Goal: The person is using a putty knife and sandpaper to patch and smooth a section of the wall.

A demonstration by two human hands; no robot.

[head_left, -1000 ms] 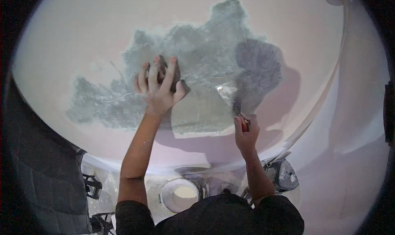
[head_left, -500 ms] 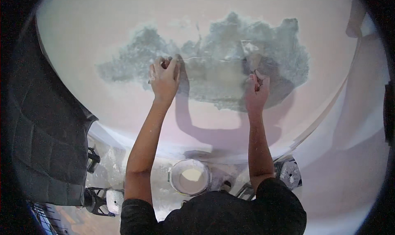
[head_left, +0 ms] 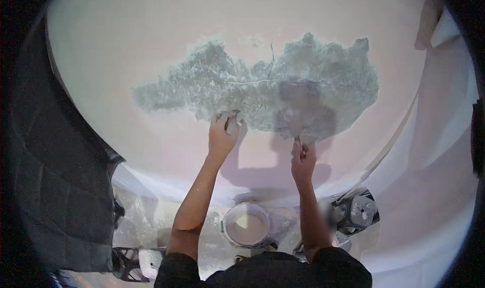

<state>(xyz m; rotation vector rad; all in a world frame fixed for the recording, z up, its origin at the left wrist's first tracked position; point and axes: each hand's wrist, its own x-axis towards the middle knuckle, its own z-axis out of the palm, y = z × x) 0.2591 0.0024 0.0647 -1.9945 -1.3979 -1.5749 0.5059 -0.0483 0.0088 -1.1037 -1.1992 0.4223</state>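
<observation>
A pale pinkish, curved surface (head_left: 151, 146) fills most of the view, with a ragged grey patch (head_left: 343, 86) across its middle. A thin crack line runs through the patch. My left hand (head_left: 223, 136) is at the patch's lower edge, fingers curled, with a small dark edge showing at the fingertips. What it holds is mostly hidden. To its right, my right hand (head_left: 303, 162) is closed around what looks like a putty knife. The blade points up over the patch and blends into the shadow there.
Below stands a round bucket (head_left: 225, 226) of pale mix. Dark stools with whitish tops are at the lower right (head_left: 362, 212) and lower left (head_left: 150, 263). Dark quilted material (head_left: 60, 172) hangs at the left; white sheeting (head_left: 424, 197) covers the right side.
Both hands have moved down from the upper part of the patch to its lower edge, the left also shifting right and the right slightly left. The view itself has shifted a little.
</observation>
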